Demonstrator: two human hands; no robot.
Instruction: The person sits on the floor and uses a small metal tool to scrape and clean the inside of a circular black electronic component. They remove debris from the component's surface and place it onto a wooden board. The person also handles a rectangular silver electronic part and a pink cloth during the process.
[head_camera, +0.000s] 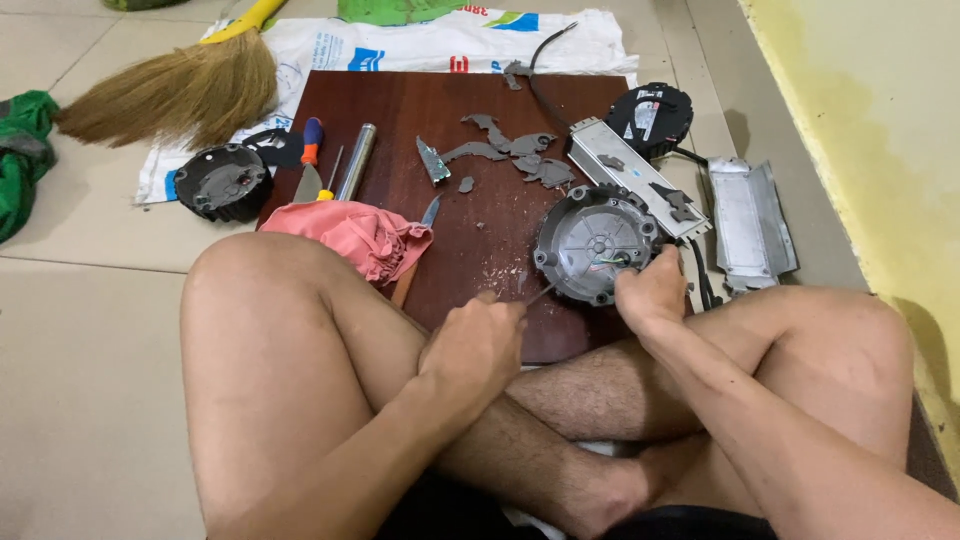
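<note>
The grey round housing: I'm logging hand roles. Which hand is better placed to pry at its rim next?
Probably the left hand: it holds a thin tool whose tip meets the grey round housing, while the right hand steadies its edge.

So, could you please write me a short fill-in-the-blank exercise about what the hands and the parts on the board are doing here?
1. The right hand steadies a round grey ____ on the board.
2. The left hand points a thin ____ at its rim.
3. The crumpled cloth by the knee is ____ in colour.
4. A straw ____ lies at the upper left.

Missing words: housing; tool; pink; broom
</note>
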